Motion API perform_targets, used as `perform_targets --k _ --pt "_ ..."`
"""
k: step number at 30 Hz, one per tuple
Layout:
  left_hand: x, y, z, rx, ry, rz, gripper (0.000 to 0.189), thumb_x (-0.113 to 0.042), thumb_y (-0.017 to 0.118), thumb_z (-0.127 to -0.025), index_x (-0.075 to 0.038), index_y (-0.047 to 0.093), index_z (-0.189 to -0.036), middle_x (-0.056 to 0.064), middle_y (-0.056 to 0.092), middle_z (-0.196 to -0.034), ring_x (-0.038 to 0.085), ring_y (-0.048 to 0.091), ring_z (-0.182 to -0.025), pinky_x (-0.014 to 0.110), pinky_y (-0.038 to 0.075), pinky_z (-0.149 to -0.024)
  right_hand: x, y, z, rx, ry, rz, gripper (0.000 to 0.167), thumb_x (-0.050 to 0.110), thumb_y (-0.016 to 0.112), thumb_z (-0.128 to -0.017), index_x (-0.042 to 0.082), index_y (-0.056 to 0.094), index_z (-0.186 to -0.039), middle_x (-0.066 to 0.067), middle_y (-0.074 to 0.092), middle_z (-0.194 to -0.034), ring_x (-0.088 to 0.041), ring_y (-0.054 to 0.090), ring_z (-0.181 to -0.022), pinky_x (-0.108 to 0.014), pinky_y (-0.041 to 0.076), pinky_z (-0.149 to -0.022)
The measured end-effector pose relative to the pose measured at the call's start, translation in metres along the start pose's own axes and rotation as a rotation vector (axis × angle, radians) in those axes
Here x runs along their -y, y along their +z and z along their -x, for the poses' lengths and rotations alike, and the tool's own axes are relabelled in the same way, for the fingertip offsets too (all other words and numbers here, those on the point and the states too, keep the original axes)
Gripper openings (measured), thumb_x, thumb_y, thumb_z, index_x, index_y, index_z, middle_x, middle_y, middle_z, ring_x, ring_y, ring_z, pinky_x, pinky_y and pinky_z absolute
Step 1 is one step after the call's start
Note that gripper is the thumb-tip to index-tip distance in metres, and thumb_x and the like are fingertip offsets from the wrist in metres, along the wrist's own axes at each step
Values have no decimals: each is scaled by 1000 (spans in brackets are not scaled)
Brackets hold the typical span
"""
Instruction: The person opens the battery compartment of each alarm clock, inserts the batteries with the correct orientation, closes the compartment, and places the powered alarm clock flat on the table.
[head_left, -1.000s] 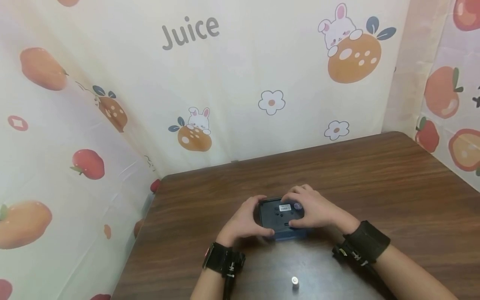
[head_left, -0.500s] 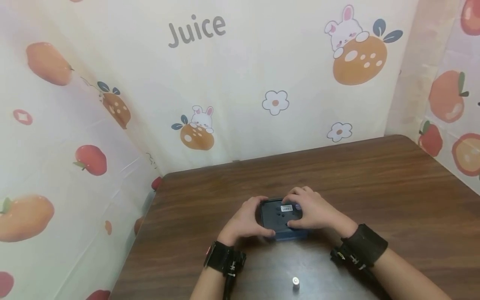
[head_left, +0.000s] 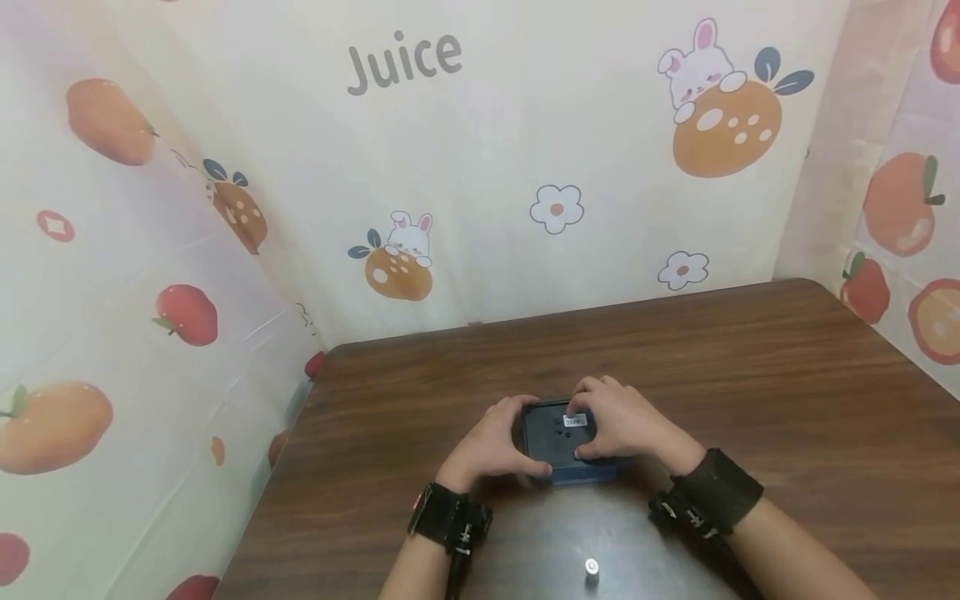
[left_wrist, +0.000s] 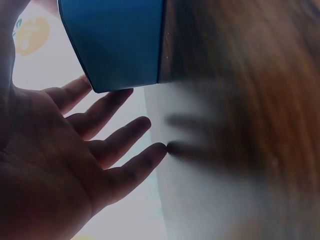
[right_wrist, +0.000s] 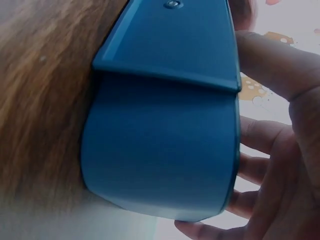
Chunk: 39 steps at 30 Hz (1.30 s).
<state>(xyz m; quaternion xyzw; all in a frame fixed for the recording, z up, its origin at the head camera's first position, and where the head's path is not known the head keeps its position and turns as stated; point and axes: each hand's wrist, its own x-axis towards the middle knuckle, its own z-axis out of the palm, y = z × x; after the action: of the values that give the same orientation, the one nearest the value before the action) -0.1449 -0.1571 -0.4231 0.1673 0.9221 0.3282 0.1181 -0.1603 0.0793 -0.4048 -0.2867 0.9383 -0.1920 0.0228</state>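
Note:
A blue box-shaped device (head_left: pixel 583 475) with a black underside facing up lies on the table; a white barcode label is stuck on the black face. My left hand (head_left: pixel 489 442) holds its left side, thumb at the front edge and forefinger at the back edge. In the left wrist view, the other fingers of that hand (left_wrist: pixel 55 160) are spread beside the blue corner. My right hand (head_left: pixel 618 421) grips over the right part, thumb and forefinger on the black face. The right wrist view shows the device's blue stepped side (right_wrist: pixel 160 145) close up, with a small screw.
A small upright cylinder with a pale top (head_left: pixel 592 571), like a battery, stands on the brown wooden table (head_left: pixel 420 375) nearer the person. Fruit-printed curtains (head_left: pixel 480 167) close off the back and both sides. Each wrist wears a black strap with a camera.
My right hand has slid slightly left across the black face, covering part of the label side. The left hand keeps its hold. The head view has shifted a little.

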Motion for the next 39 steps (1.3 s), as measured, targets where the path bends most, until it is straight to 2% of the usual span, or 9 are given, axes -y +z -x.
perform_targets --k 15,39 --pt "1 2 1 3 -20 9 89 -53 83 -62 -35 41 -138 -9 51 -125 15 47 -110 43 46 -91 0 3 -2 -8 -21 41 48 45 85 -63 19 74 -101 -4 63 -116 -25 56 -105 -44 53 -82" --pt "1 0 -2 17 -56 30 88 -55 83 -62 -40 40 -138 -10 48 -133 16 46 -115 48 45 -95 -2 -1 -6 -6 -67 105 45 50 83 -63 23 77 -98 -4 64 -114 -22 55 -96 -41 52 -77"
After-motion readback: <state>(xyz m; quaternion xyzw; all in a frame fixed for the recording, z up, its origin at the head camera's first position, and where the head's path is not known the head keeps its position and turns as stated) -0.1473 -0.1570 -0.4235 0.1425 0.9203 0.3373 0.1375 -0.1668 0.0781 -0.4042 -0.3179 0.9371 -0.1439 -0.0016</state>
